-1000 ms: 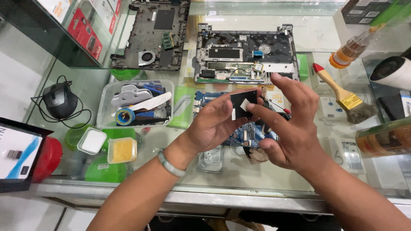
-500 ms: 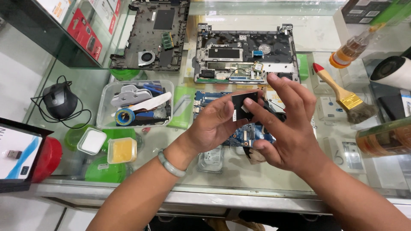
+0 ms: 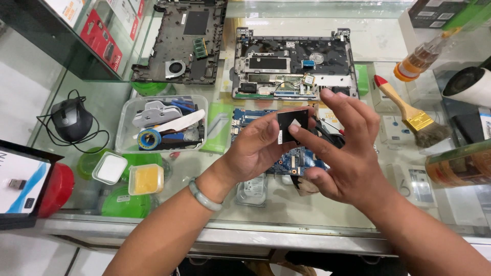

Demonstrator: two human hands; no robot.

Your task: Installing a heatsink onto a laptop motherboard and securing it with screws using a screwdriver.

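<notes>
Sitting at nine o'clock, a wired black mouse [image 3: 71, 120] on the glass counter [image 3: 358, 214], with a clear plastic tub [image 3: 162, 124] of tape rolls and tools just toward three o'clock of it. Pinching a small black square pad [image 3: 292, 125] at centre frame, left hand [image 3: 255, 148] gripping its nine o'clock edge with thumb and fingertips, jade-green bangle [image 3: 204, 195] on that wrist. Pressing against the pad's three o'clock side, right hand [image 3: 342, 153] with fingers half spread, index tip on the face. Held above a blue circuit board [image 3: 286, 162], well clear of the opened laptop chassis [image 3: 294, 64] at twelve o'clock. Probably light, thin and flexible, likely tacky on one face, so best taken by the edges rather than the flat. Lying at three o'clock, a red-handled brush [image 3: 409, 112]. Hard to tell what the pale patch on the pad is; most of the board hidden under both hands, and whatever the right palm covers not visible.
</notes>
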